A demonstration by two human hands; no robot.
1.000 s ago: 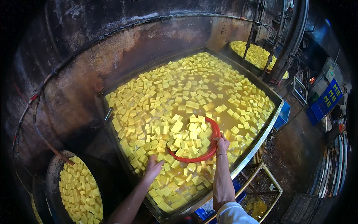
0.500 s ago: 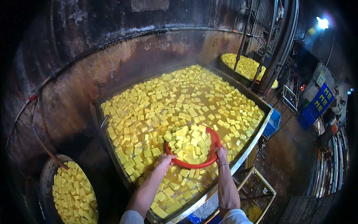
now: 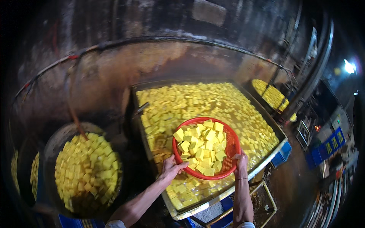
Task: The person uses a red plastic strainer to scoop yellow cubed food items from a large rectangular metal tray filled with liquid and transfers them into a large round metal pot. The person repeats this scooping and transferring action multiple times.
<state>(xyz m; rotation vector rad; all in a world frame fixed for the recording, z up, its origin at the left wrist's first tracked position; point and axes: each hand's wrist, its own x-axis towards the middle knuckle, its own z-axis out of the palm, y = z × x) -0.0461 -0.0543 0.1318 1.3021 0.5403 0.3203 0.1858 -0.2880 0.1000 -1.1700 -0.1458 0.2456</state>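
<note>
A round red plastic strainer basket point(image 3: 232, 152) hangs above the rectangular metal vat point(image 3: 281, 142). Both my hands grip its rim, the left hand point(image 3: 173, 168) at the near left and the right hand point(image 3: 240, 161) at the near right. Heaped inside are yellow cubes point(image 3: 205, 148) that look like tofu, piled toward the left and middle, with the perforated wall bare at the right. Below, cloudy yellowish liquid full of similar floating cubes point(image 3: 178, 104) fills the vat. My right wrist wears a thin dark band.
A round tub point(image 3: 57, 142) full of yellow cubes stands to the left, with a hose point(image 3: 74, 114) reaching into it. Another round tub of cubes point(image 3: 266, 93) is at the far right. A stained wall point(image 3: 159, 57) runs behind; a metal frame point(image 3: 272, 201) and blue crate point(image 3: 282, 154) stand right of the vat.
The strainer basket has come up out of the liquid with its load of cubes, held in both hands. My view has swung left, bringing more of the left tub into sight.
</note>
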